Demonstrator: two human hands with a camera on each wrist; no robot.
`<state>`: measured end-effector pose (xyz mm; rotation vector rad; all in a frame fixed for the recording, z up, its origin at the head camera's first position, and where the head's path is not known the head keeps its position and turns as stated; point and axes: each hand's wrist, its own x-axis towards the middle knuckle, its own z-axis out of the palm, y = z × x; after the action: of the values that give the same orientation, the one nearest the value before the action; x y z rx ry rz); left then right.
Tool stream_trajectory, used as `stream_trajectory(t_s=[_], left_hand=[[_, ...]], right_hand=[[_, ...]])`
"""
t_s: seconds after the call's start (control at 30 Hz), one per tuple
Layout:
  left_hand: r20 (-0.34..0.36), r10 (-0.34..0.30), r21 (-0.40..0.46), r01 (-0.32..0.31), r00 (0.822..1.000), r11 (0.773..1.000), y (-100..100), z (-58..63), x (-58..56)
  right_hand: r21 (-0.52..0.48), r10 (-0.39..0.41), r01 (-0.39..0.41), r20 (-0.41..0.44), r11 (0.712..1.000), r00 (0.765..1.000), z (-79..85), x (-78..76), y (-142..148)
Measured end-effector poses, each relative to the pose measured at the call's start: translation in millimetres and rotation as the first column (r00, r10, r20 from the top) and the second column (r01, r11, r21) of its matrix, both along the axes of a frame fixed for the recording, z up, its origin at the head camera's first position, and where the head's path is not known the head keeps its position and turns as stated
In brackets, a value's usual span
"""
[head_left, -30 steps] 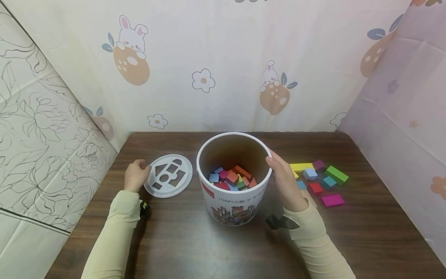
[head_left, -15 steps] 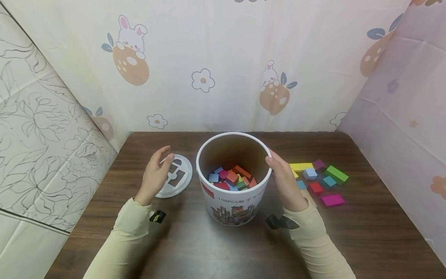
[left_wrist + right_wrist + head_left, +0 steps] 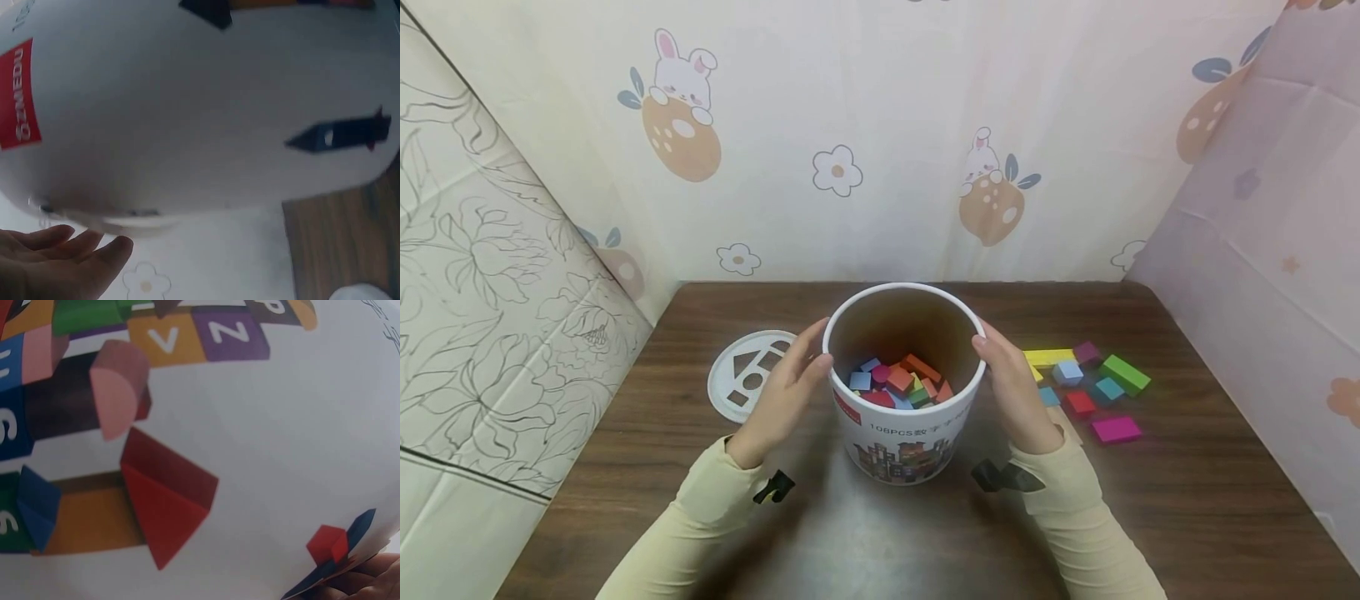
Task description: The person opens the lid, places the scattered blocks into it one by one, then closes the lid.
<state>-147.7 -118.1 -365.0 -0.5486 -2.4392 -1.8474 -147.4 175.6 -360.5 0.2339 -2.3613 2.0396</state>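
A white bucket printed with toy buildings stands upright on the table with its top uncovered. Inside lie several coloured wooden blocks. On its left side my left hand has its fingertips at the rim, the fingers fairly straight; in the left wrist view this hand is close to the rim, and contact is hard to tell. My right hand holds the bucket's right side, thumb at the rim. Its fingers lie along the printed wall in the right wrist view, partly hidden.
A white lid with shaped cut-outs lies left of the bucket, partly behind my left hand. To the right are several loose blocks, among them a green block and a magenta block. A patterned curtain hangs behind the table.
My left hand has moved right from the lid's left edge, over the lid, to the bucket's left rim. The right hand, bucket and blocks stay where they were.
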Motion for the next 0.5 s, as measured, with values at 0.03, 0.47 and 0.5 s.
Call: stream_trajectory(t_s=[0.03, 0.47, 0.5], left_hand=[[0.013, -0.006, 0.015, 0.006, 1.000, 1.000, 2.8, -0.5, 0.3], [0.022, 0.030, 0.169, -0.034, 0.999, 0.985, 27.4, -5.6, 0.5], [0.014, 0.031, 0.178, -0.033, 0.999, 0.983, 28.9, -6.2, 0.4]], right_hand=[[0.001, -0.001, 0.001, 0.003, 1.000, 1.000, 0.0, 0.0, 0.0], [-0.001, 0.002, -0.002, -0.011, 1.000, 1.000, -0.9, -0.5, 0.5], [0.000, 0.002, -0.002, -0.013, 1.000, 1.000, -0.9, -0.6, 0.5]])
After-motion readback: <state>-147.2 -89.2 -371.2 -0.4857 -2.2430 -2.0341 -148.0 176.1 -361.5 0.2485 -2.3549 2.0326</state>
